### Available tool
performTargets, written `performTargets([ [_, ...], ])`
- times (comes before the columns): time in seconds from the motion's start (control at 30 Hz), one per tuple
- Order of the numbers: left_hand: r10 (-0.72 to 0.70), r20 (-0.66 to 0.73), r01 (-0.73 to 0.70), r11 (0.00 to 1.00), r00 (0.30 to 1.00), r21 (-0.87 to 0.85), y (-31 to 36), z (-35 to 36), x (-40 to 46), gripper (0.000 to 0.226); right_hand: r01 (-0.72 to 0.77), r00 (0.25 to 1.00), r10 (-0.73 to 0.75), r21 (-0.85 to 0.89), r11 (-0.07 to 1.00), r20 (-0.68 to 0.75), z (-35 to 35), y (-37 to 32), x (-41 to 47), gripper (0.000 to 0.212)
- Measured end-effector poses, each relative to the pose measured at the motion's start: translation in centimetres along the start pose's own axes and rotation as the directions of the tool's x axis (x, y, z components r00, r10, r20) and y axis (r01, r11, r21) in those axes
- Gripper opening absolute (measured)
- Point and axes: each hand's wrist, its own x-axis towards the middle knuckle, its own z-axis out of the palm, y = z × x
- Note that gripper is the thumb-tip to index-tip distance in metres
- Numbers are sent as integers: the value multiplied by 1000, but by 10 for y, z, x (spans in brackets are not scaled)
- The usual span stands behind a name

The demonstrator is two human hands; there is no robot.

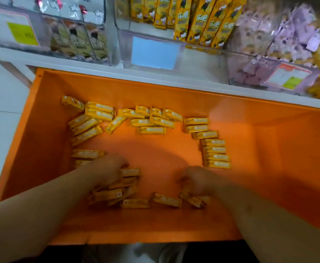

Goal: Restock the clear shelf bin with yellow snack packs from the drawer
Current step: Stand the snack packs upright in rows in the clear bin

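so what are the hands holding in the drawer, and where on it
Left hand grips a bunch of yellow snack packs from above, fingers over their ends. Right hand is curled on packs too; exact hold is blurred.

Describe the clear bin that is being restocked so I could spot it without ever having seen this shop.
Start at the orange drawer pulled open below the white shelf edge. Directly above its middle stands the clear shelf bin, with yellow snack packs standing upright at its back. Unlike the bins on either side, its front carries a plain pale-blue card, not a printed label.

Yellow snack packs [151,130] lie in an orange drawer [269,149] below purple wrappers [297,31].
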Motion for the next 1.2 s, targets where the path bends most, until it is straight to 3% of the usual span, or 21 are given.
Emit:
performTargets([
  [0.2, 9, -36, -10, 999, 999, -32, 0, 5, 3, 34, -46, 997, 52, -94, 995, 62, 6, 9, 0, 42],
  [0.4, -58, -51, 51, 989, 997, -137, 4, -4, -5, 42, -169, 983, 174, -96, 981, 55, 15, 16, -1, 26],
  [0.57, -69, -48, 45, 924, 996, -381, 16, -25, -14, 44, -143, 987, 144, 16, 990, -70, -13, 6, -11, 29],
  [0.67, -65, -73, 9, 809, 995, -588, 32, -50, -23, 41, -51, 979, 104, 277, 960, -177, -62, -13, -27, 34],
  [0.8, -104, -232, -95, 699, 967, -709, 65, -106, -52, 39, 190, 923, 68, 604, 774, -378, -139, -58, -83, 36],
  [0.97, -74, -413, -289, 602, 908, -744, 94, -177, -118, 36, 504, 755, -3, 577, 642, -656, -187, -90, -159, 23],
  [1.1, 6, -477, -427, 456, 879, -781, 113, -199, -177, 26, 583, 641, 98, 566, 583, -762, -193, -113, -197, 25],
  [1.2, 63, -479, -471, 333, 875, -817, 122, -197, -201, 31, 569, 626, 141, 573, 590, -767, -194, -129, -210, 34],
])
